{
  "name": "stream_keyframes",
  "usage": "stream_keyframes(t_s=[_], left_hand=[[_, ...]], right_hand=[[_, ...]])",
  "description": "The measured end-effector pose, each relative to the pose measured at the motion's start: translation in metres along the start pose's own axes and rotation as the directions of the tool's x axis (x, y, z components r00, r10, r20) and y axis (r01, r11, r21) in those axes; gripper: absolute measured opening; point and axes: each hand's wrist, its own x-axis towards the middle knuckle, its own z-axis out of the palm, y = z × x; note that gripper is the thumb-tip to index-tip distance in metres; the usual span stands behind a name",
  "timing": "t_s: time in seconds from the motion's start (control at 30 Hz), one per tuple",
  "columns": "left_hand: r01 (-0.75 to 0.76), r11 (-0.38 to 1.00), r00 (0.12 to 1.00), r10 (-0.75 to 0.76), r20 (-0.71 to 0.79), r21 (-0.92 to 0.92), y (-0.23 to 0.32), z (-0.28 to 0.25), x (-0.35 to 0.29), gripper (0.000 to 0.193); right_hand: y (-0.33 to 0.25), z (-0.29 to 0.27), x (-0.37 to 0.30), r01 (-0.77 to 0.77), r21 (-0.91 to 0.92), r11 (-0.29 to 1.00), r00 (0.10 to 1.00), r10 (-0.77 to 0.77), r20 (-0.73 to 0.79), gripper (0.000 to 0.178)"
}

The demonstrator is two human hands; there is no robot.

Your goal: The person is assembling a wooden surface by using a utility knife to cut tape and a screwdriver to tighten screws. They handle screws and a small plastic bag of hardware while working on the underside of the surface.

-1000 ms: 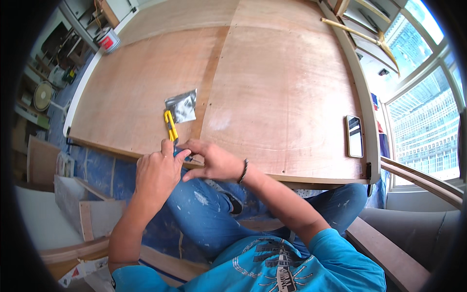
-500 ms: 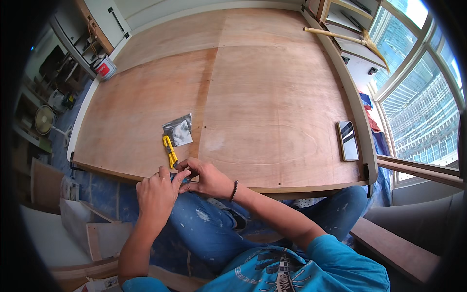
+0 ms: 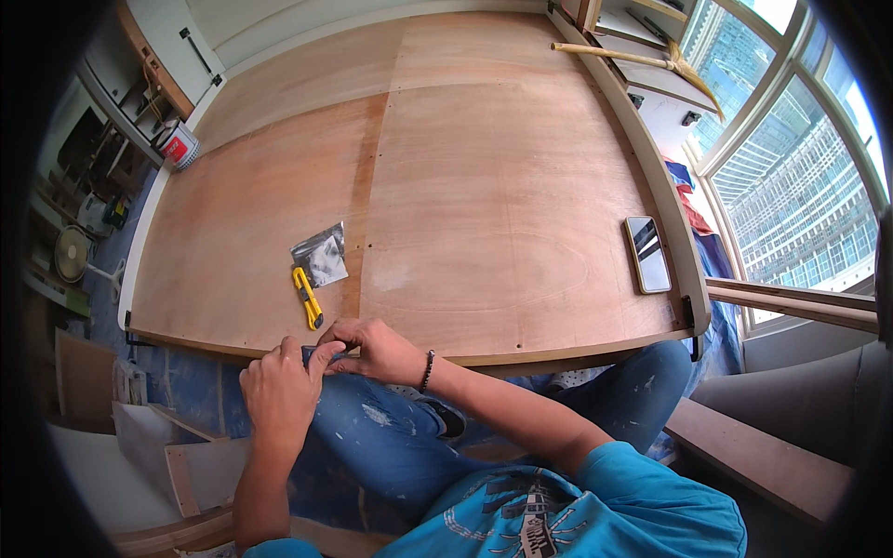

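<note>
Just off the front edge of a wooden panel (image 3: 465, 223), my left hand (image 3: 282, 383) and my right hand (image 3: 379, 353) meet, fingers bent and thumbs close together. Both are closed around something small and dark between the fingertips; its kind is mostly hidden. A black beaded bracelet circles my right wrist. On the panel, just beyond my fingers, lies a yellow utility knife (image 3: 306, 296) with a black end. Touching its far end is a small plastic pouch (image 3: 323, 256), silvery and partly see-through.
A phone (image 3: 648, 255) lies near the panel's right edge. A paint can (image 3: 177, 145) stands at the far left, and a straw brush (image 3: 670, 64) with a wooden handle rests at the far right. Boards (image 3: 758, 456) lie beside me; a fan (image 3: 73, 253) stands at left.
The whole view has shifted slightly, moving the panel and hands a little left in the picture. My hands remain together at the edge, fingers slightly rearranged; the blue bit between them is less visible.
</note>
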Motion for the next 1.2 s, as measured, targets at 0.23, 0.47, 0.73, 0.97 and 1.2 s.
stream_keyframes(t_s=[0.23, 0.47, 0.73, 0.97, 1.2], left_hand=[[-0.382, 0.868, 0.895, 0.263, -0.360, -0.316, -0.004, 0.001, -0.005, 0.053], [-0.209, 0.973, 0.933, 0.170, -0.317, -0.094, 0.000, 0.001, -0.010, 0.031], [-0.099, 0.984, 0.986, 0.076, -0.150, -0.151, 0.005, 0.000, -0.006, 0.038], [-0.506, 0.793, 0.827, 0.335, -0.452, -0.338, 0.002, -0.003, -0.014, 0.022], [-0.189, 0.949, 0.978, 0.161, -0.129, -0.251, -0.001, 0.006, -0.006, 0.027]], right_hand=[[-0.002, -0.011, -0.003, -0.030, -0.020, 0.999, 0.997, 0.031, 0.065, 0.051], [-0.001, -0.003, -0.002, 0.015, 0.068, 0.998, 1.000, -0.015, -0.011, 0.054], [0.002, 0.005, -0.004, 0.168, 0.000, 0.986, 0.981, -0.167, -0.095, 0.050], [0.002, -0.001, -0.002, -0.037, 0.171, 0.985, 0.999, 0.039, -0.010, 0.047], [0.001, 0.007, -0.001, 0.148, -0.028, 0.989, 0.987, -0.149, -0.052, 0.051]])
